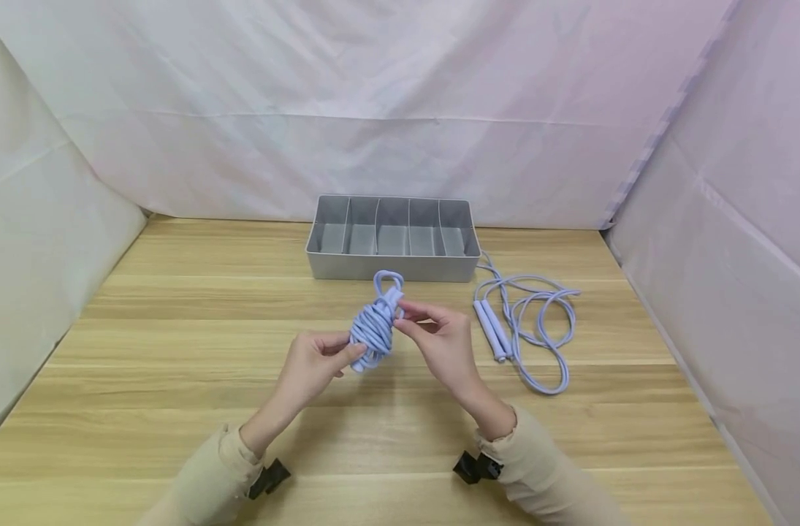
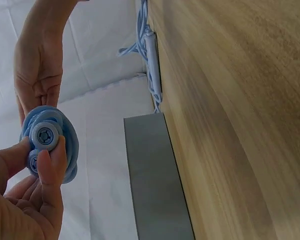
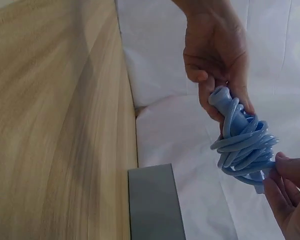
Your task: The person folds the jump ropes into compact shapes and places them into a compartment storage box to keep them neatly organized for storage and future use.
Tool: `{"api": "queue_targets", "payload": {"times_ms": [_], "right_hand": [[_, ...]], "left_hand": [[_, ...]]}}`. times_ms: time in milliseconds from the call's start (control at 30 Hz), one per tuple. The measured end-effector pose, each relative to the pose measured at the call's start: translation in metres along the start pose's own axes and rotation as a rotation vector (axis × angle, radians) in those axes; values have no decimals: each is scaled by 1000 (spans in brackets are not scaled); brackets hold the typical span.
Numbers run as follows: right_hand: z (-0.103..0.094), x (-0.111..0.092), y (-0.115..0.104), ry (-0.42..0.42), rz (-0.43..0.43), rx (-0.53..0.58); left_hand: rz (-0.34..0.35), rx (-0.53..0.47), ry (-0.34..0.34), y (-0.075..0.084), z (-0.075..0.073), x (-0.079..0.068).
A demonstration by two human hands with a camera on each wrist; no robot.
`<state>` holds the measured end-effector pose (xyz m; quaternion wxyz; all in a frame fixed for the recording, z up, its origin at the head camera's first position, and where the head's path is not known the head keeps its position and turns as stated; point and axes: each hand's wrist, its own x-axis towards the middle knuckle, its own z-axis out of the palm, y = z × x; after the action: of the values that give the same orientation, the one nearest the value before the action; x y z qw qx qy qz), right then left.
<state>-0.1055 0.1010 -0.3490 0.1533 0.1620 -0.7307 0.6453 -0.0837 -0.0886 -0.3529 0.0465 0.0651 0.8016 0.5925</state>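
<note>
A blue jump rope (image 1: 373,327), its cord wound round its two handles, is held up above the table between both hands. My left hand (image 1: 313,363) grips the lower handle ends with thumb and fingers; the round end caps (image 2: 44,136) show in the left wrist view. At the upper end, my right hand (image 1: 442,340) pinches the bundle near a loop of cord that sticks out at the top. In the right wrist view the wound cord (image 3: 246,150) lies in several turns round the handles. Part of the handles is hidden under it.
A grey box (image 1: 393,267) with several compartments stands at the back of the wooden table (image 1: 209,351). To the right lies a second blue jump rope (image 1: 494,330), handles side by side, cord loosely looped. White cloth (image 1: 373,146) hangs behind and at both sides.
</note>
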Motion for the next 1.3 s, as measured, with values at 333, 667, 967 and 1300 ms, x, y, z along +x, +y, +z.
{"api": "queue_targets", "payload": {"times_ms": [333, 667, 967, 1300], "right_hand": [[-2, 5, 2, -134, -151, -274], [-3, 10, -4, -221, -103, -378], [-1, 7, -2, -208, -75, -320], [11, 1, 3, -122, -90, -427]], "left_hand": [[167, 146, 71, -3, 5, -3], [138, 127, 58, -3, 5, -2], [36, 1, 36, -6, 4, -2], [220, 250, 160, -9, 10, -3]]}}
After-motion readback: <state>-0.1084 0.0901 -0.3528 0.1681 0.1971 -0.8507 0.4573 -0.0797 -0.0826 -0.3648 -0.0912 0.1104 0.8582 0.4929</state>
